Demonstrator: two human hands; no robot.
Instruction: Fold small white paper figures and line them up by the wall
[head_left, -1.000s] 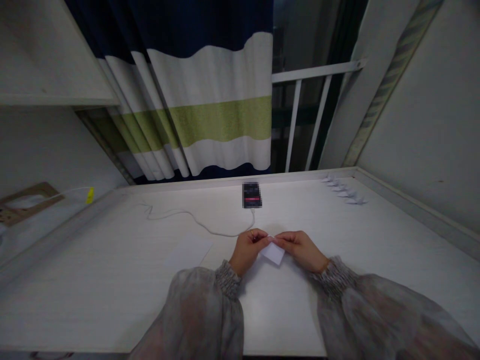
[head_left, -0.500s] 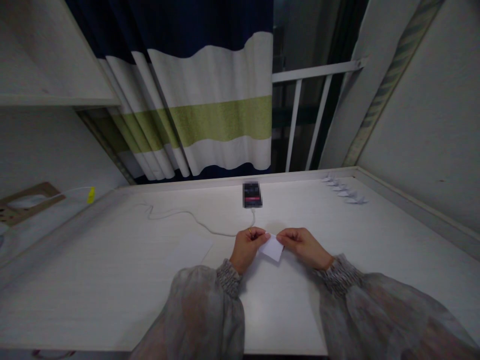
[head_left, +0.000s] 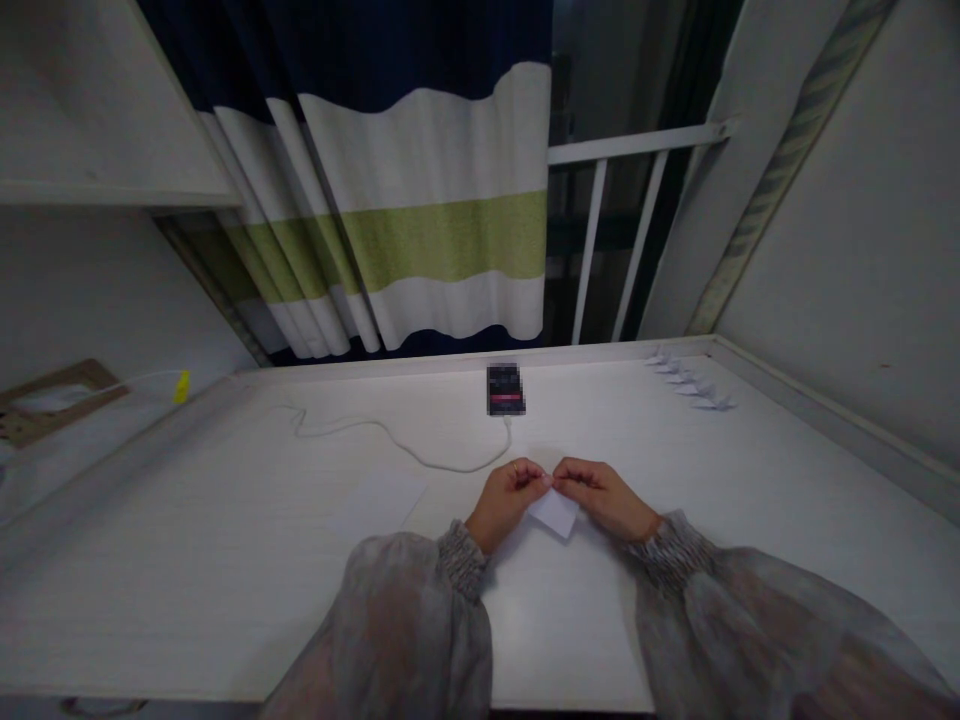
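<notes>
- Your left hand (head_left: 507, 502) pinches the upper part of a small piece of white paper (head_left: 556, 514) between thumb and fingers; a ring (head_left: 515, 467) shows on one finger.
- Your right hand (head_left: 606, 497) pinches the same paper from the other side, its fingertips just beside those of your left.
- The paper sits between your hands, one corner pointing toward the near edge of the white surface (head_left: 562, 640); you hold it around the middle of that surface, and whether it touches down is hard to tell.
- To the left of your left hand, a flat white sheet (head_left: 381, 502) lies on the surface.
- Near the middle of the far edge lies a dark device (head_left: 506, 390), its screen blurred; a white cable (head_left: 382, 426) runs from it toward the far left corner.
- By the far right corner, you have several folded white paper pieces (head_left: 690, 382) in a slanting row.
- Beyond the far edge hangs a striped curtain (head_left: 442, 240), with a white railing (head_left: 634, 145) to its right.
</notes>
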